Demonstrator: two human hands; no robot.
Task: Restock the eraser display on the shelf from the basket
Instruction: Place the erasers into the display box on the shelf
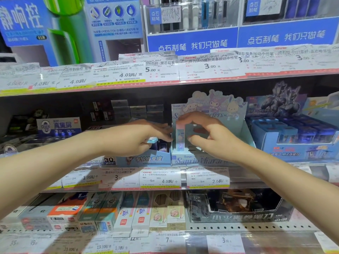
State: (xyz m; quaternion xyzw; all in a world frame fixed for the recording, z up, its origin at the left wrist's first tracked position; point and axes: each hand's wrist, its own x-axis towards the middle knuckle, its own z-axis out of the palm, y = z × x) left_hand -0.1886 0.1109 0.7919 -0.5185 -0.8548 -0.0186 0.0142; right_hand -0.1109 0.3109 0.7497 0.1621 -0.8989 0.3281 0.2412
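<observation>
A pale blue cartoon-character eraser display box (211, 158) stands on the middle shelf. My right hand (207, 136) pinches a pink-and-blue eraser (180, 136) upright at the box's left front corner, thumb below and fingers over its top. My left hand (139, 138) is just left of the box, fingers curled around a light blue eraser (153, 139) that peeks out under the palm. Its fingertips touch the box's left wall. The basket is out of view.
A blue wheel-eraser box (145, 158) sits under my left hand. A dark blue sharpener display (297, 138) stands to the right. Price tags (161, 177) line the shelf edge. Pencil boxes (139, 211) fill the lower shelf, pen racks (192, 21) the upper.
</observation>
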